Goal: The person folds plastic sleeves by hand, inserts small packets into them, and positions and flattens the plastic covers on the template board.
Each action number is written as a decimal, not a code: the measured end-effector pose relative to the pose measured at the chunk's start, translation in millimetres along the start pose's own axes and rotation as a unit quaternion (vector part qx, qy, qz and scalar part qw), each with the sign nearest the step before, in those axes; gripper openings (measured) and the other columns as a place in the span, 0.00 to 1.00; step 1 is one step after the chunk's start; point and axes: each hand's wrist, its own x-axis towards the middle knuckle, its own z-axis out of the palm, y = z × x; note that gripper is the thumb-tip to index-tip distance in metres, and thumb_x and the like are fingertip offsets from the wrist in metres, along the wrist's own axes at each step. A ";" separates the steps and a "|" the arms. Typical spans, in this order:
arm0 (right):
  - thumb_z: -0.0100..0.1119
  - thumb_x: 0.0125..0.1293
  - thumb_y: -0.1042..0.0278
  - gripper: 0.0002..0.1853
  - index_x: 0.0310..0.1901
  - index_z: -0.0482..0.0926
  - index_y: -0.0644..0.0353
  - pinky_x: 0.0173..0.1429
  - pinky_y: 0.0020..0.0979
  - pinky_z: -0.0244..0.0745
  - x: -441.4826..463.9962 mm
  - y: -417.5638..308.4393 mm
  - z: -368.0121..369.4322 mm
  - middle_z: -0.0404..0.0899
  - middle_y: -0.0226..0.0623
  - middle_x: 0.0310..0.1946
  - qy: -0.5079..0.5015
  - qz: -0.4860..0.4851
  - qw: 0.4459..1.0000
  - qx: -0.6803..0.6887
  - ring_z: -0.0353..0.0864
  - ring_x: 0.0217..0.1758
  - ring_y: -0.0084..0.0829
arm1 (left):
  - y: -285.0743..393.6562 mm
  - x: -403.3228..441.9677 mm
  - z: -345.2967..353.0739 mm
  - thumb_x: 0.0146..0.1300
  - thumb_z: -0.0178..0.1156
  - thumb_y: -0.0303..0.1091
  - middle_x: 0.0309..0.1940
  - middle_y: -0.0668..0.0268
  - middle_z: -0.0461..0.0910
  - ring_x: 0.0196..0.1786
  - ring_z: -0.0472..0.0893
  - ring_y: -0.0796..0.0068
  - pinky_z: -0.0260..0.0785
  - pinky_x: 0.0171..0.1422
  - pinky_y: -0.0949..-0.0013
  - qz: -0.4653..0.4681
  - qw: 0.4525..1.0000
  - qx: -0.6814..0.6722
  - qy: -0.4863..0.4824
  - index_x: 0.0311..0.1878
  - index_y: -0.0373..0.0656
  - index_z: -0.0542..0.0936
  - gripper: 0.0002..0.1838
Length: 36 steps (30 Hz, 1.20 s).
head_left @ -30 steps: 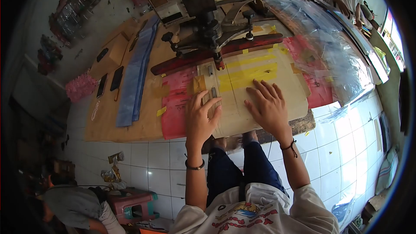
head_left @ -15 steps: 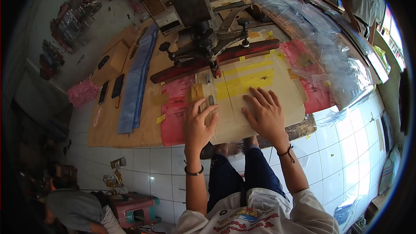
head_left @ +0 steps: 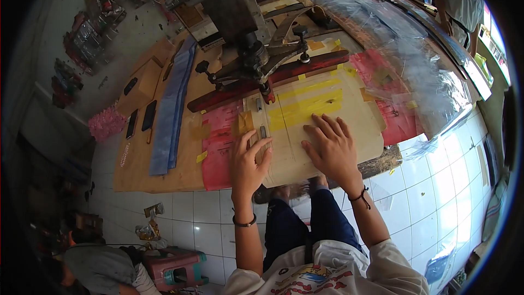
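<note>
My left hand rests at the left edge of a tan flat board, thumb and fingers apart, beside a small grey metal piece. My right hand lies flat on the same board with spread fingers, its fingertips by a yellow tape patch. Neither hand holds anything. Beyond them a long red bar crosses the board, under a dark metal press head with black knobs. A red-tipped rod points down near the tape. Red sheeting shows left of the board.
Blue plastic strips, two phones and a cardboard box lie on the left of the table. Clear plastic sheets cover the right. A person stands at the far right; another is low by a stool.
My view has shifted slightly, so the table and press sit a little differently in the picture. Both hands stay on the board in nearly the same places.
</note>
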 end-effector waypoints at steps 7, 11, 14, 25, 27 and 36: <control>0.60 0.70 0.51 0.19 0.54 0.84 0.55 0.79 0.50 0.58 -0.4 1.1 -0.7 0.78 0.43 0.65 0.004 0.001 1.000 0.008 0.72 0.72 0.43 | 2.2 -0.5 0.1 0.64 0.67 0.37 0.60 0.60 0.78 0.63 0.76 0.53 0.66 0.69 0.54 -0.003 1.000 0.001 0.000 0.52 0.52 0.88 0.14; 0.61 0.69 0.52 0.18 0.52 0.85 0.54 0.78 0.50 0.59 0.4 0.7 -0.4 0.79 0.43 0.63 0.009 0.004 1.000 0.012 0.73 0.71 0.43 | 4.5 0.0 -0.1 0.65 0.67 0.37 0.60 0.59 0.78 0.63 0.76 0.53 0.66 0.68 0.54 -0.007 1.000 0.004 -0.002 0.52 0.51 0.88 0.13; 0.62 0.68 0.53 0.17 0.52 0.85 0.54 0.78 0.50 0.59 1.4 -0.7 -2.1 0.80 0.42 0.63 0.007 0.011 1.000 0.017 0.73 0.71 0.43 | 4.9 0.6 -0.1 0.65 0.67 0.37 0.60 0.59 0.78 0.62 0.76 0.52 0.66 0.68 0.53 -0.006 1.000 0.005 0.001 0.51 0.50 0.88 0.13; 0.66 0.64 0.57 0.15 0.50 0.85 0.53 0.76 0.50 0.60 6.5 -7.3 -2.9 0.81 0.39 0.61 0.013 0.015 1.000 0.007 0.74 0.69 0.42 | 4.3 3.9 -1.9 0.64 0.67 0.42 0.65 0.58 0.74 0.67 0.72 0.52 0.61 0.72 0.51 0.001 1.000 0.025 -0.016 0.60 0.54 0.85 0.20; 0.66 0.64 0.56 0.18 0.53 0.83 0.54 0.76 0.52 0.60 5.9 -7.8 -3.9 0.79 0.42 0.63 -0.016 0.010 1.000 -0.005 0.72 0.70 0.43 | 1.9 2.8 -2.5 0.64 0.67 0.43 0.66 0.58 0.73 0.70 0.69 0.53 0.58 0.74 0.50 0.006 0.999 0.044 -0.031 0.60 0.56 0.84 0.21; 0.52 0.75 0.57 0.28 0.72 0.66 0.61 0.82 0.58 0.47 62.0 0.4 37.8 0.61 0.56 0.76 -0.164 -0.057 0.985 0.014 0.56 0.81 0.51 | -2.0 3.9 1.3 0.64 0.66 0.45 0.67 0.60 0.73 0.71 0.68 0.56 0.55 0.75 0.50 0.000 0.998 0.040 -0.040 0.59 0.58 0.85 0.20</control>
